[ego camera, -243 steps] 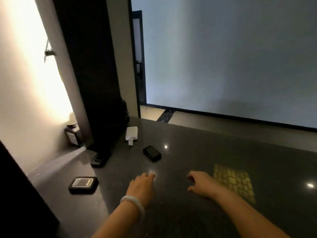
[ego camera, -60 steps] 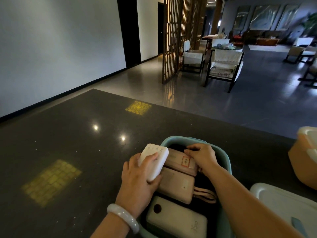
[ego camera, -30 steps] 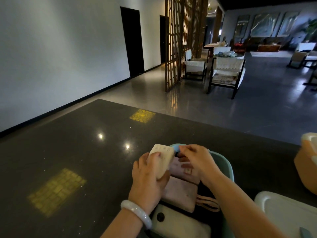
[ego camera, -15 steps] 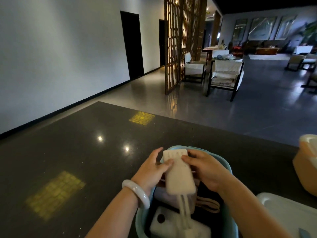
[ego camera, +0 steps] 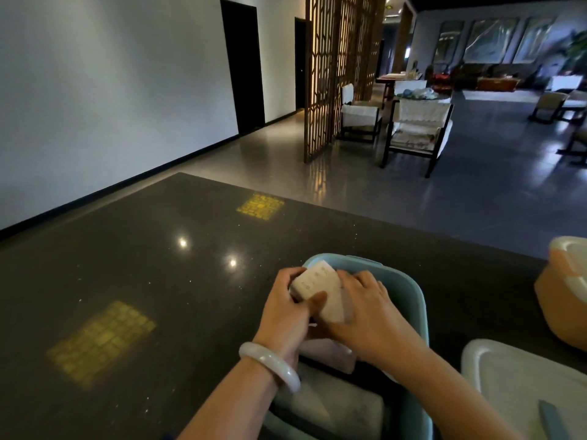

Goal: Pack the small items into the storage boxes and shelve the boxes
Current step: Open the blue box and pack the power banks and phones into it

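Now our left hand [ego camera: 287,308] and right hand [ego camera: 365,315] both clasp the white rectangular plastic device [ego camera: 320,290], long axis near-far, above the teal plastic box [ego camera: 413,300].

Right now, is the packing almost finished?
Partly. The teal box already holds several flat packs. Both the left hand and right hand are fitting a white pack into it. Its white lid lies beside it, so closing and shelving are left.

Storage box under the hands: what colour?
Light teal storage box, clearest in the head view.
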